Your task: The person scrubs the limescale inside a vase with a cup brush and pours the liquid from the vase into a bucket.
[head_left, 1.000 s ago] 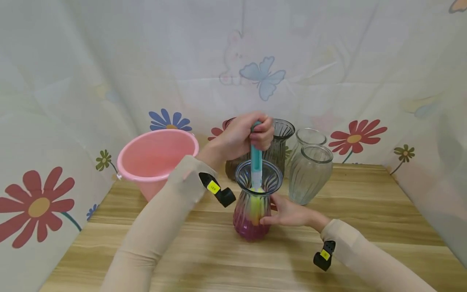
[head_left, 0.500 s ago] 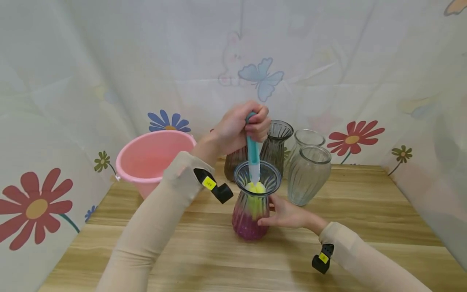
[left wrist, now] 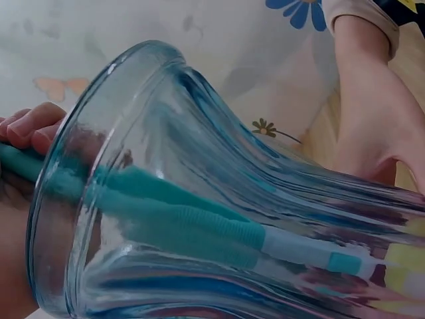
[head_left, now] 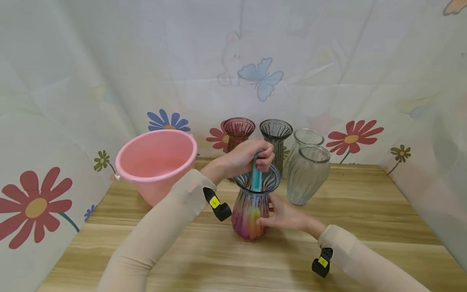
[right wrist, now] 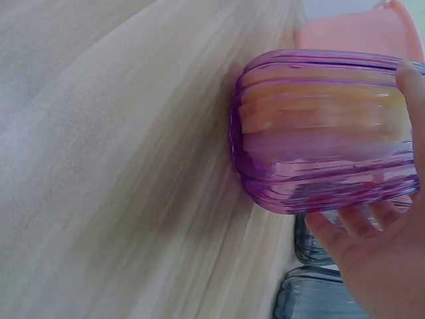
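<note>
A ribbed glass vase (head_left: 238, 213), bluish at its flared rim and purple-pink at the base, stands upright on the wooden table. My left hand (head_left: 248, 158) is curled round the teal handle of a bottle brush (head_left: 256, 180), just above the rim. Through the glass in the left wrist view, the brush's white neck (left wrist: 299, 249) runs down toward the yellow sponge head. That head (right wrist: 319, 109) shows orange low inside the purple base in the right wrist view. My right hand (head_left: 286, 214) holds the vase's right side, thumb in front and fingers behind.
At the left stands a pink bucket (head_left: 160, 190). Behind the vase are a reddish glass vase (head_left: 238, 129) and a dark grey one (head_left: 276, 132). Two clear vases stand to their right, the nearer clear vase (head_left: 306, 178) close behind my right hand. A printed cloth (head_left: 182, 48) hangs behind.
My left hand first lifted the brush a little, then pushed it down, so the sponge head has dropped from the vase's neck to its base. My right hand keeps its hold on the vase.
</note>
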`<state>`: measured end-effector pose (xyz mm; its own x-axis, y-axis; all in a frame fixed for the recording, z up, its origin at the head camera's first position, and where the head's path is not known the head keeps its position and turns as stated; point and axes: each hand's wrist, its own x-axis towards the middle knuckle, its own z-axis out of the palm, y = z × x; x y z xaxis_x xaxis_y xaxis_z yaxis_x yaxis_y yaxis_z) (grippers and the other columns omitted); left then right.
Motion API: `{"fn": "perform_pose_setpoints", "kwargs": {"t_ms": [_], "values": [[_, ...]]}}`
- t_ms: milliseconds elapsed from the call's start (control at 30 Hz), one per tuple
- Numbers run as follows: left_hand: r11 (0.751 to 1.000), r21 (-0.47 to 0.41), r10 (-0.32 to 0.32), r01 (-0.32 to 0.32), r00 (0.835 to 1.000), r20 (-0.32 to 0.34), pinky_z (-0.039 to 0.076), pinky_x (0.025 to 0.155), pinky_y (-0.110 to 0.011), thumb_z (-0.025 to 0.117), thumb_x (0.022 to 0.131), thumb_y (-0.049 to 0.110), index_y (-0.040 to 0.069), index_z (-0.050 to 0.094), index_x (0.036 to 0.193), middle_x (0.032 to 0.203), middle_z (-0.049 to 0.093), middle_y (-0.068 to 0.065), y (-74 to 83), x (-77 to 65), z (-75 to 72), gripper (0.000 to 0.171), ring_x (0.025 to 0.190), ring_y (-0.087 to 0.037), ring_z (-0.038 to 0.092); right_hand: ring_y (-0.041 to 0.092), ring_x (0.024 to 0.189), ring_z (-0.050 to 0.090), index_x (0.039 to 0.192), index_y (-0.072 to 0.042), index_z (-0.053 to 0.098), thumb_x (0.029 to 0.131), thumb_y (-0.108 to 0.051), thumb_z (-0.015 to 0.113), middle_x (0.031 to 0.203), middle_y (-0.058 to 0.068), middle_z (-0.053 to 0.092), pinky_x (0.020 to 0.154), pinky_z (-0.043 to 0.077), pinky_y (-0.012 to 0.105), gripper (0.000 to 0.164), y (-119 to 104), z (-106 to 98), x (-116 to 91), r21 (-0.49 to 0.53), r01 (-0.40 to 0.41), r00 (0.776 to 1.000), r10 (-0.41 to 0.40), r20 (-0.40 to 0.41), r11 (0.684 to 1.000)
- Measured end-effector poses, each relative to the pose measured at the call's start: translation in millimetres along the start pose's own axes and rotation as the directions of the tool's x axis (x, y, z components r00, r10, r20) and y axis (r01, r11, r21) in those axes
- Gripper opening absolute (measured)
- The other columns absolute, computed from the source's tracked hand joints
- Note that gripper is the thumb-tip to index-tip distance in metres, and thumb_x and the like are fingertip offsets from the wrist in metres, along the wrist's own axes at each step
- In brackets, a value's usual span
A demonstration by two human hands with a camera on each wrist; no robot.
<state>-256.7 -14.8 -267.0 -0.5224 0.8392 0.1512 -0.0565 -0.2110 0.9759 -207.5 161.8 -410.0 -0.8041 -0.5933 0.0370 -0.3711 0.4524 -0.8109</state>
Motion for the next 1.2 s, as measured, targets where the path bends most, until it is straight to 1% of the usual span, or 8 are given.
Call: {"fn": "perform_pose_setpoints", "kwargs": {"t_ms": [133, 300, 467, 567, 733, 1000, 1100, 1200], "values": [[1.0, 0.008, -0.004, 0.004, 1.0, 0.003, 0.024, 0.054, -0.027, 0.023, 0.097, 0.013, 0.009, 0.024, 0.061, 0.053, 0.028, 0.001, 0.7, -1.5, -0.4, 0.036, 0.049, -0.017, 0.021, 0.03, 0.116, 0.051, 0.126, 0.001, 0.033, 0.081, -0.027, 0.069, 0.125, 0.018, 0.048, 0.093, 0.046, 0.037, 0.064, -4, -6, 1, -0.013, 0.013, 0.998, -0.012, 0.067, 1.0], [0.999, -0.04, -0.004, 0.005, 1.0, 0.03, 0.024, 0.053, -0.026, 0.022, 0.096, 0.011, 0.011, 0.024, 0.06, 0.052, 0.029, 0.004, -1.0, -1.5, -1.7, 0.036, 0.048, -0.014, 0.023, 0.031, 0.124, 0.043, 0.129, 0.0, 0.035, 0.081, -0.027, 0.069, 0.131, 0.015, 0.045, 0.101, 0.038, 0.042, 0.064, -6, -16, 4, -0.02, -0.013, 0.989, 0.016, 0.145, 1.0], [0.997, -0.072, 0.015, -0.012, 0.999, 0.039, 0.022, 0.051, -0.025, 0.022, 0.096, 0.011, 0.012, 0.025, 0.059, 0.051, 0.03, 0.005, -1.0, -2.1, -3.2, 0.037, 0.046, -0.011, 0.023, 0.031, 0.126, 0.042, 0.132, -0.001, 0.035, 0.08, -0.028, 0.07, 0.132, 0.014, 0.046, 0.102, 0.037, 0.043, 0.067, -4, -17, 6, 0.003, -0.048, 0.987, 0.047, 0.151, 0.999], [0.998, -0.063, 0.027, -0.025, 0.999, 0.025, 0.021, 0.051, -0.025, 0.023, 0.095, 0.01, 0.012, 0.026, 0.057, 0.05, 0.03, 0.005, 3.0, -2.5, -2.6, 0.038, 0.046, -0.012, 0.024, 0.03, 0.124, 0.045, 0.131, -0.001, 0.036, 0.08, -0.026, 0.07, 0.13, 0.013, 0.049, 0.101, 0.038, 0.041, 0.067, -1, -15, 6, 0.026, -0.028, 0.99, 0.024, 0.137, 0.999], [0.997, -0.045, 0.067, -0.067, 0.998, 0.006, 0.021, 0.05, -0.026, 0.023, 0.096, 0.011, 0.012, 0.026, 0.057, 0.049, 0.029, 0.004, 21.6, -1.8, 1.6, 0.039, 0.045, -0.014, 0.022, 0.027, 0.122, 0.047, 0.129, -0.002, 0.038, 0.079, -0.025, 0.071, 0.126, 0.011, 0.052, 0.099, 0.041, 0.039, 0.065, 1, -12, 5, 0.058, -0.009, 0.993, 0.002, 0.114, 0.998], [0.981, 0.049, 0.188, -0.186, 0.982, -0.031, 0.017, 0.049, -0.026, 0.023, 0.094, 0.01, 0.012, 0.024, 0.058, 0.048, 0.025, 0.004, 72.8, 2.1, 11.7, 0.036, 0.044, -0.015, 0.019, 0.029, 0.125, 0.044, 0.138, -0.004, 0.028, 0.078, -0.026, 0.072, 0.135, 0.012, 0.044, 0.099, 0.041, 0.039, 0.077, -3, -11, 4, 0.077, -0.052, 0.994, 0.045, 0.096, 0.996], [0.978, 0.042, 0.207, -0.205, 0.978, -0.037, 0.015, 0.049, -0.027, 0.023, 0.093, 0.01, 0.012, 0.024, 0.057, 0.047, 0.024, 0.004, 79.7, 1.6, 13.3, 0.036, 0.044, -0.015, 0.017, 0.03, 0.126, 0.044, 0.139, -0.005, 0.025, 0.078, -0.025, 0.073, 0.137, 0.013, 0.042, 0.098, 0.042, 0.037, 0.08, -5, -11, 4, 0.082, -0.059, 0.995, 0.052, 0.09, 0.995], [0.974, 0.034, 0.224, -0.223, 0.974, -0.025, 0.015, 0.048, -0.027, 0.022, 0.093, 0.009, 0.012, 0.024, 0.057, 0.047, 0.024, 0.003, 76.3, 0.8, 12.2, 0.036, 0.044, -0.015, 0.017, 0.03, 0.125, 0.044, 0.14, -0.006, 0.024, 0.078, -0.026, 0.073, 0.137, 0.014, 0.041, 0.096, 0.043, 0.036, 0.082, -7, -11, 3, 0.066, -0.061, 0.995, 0.056, 0.079, 0.996]]}}
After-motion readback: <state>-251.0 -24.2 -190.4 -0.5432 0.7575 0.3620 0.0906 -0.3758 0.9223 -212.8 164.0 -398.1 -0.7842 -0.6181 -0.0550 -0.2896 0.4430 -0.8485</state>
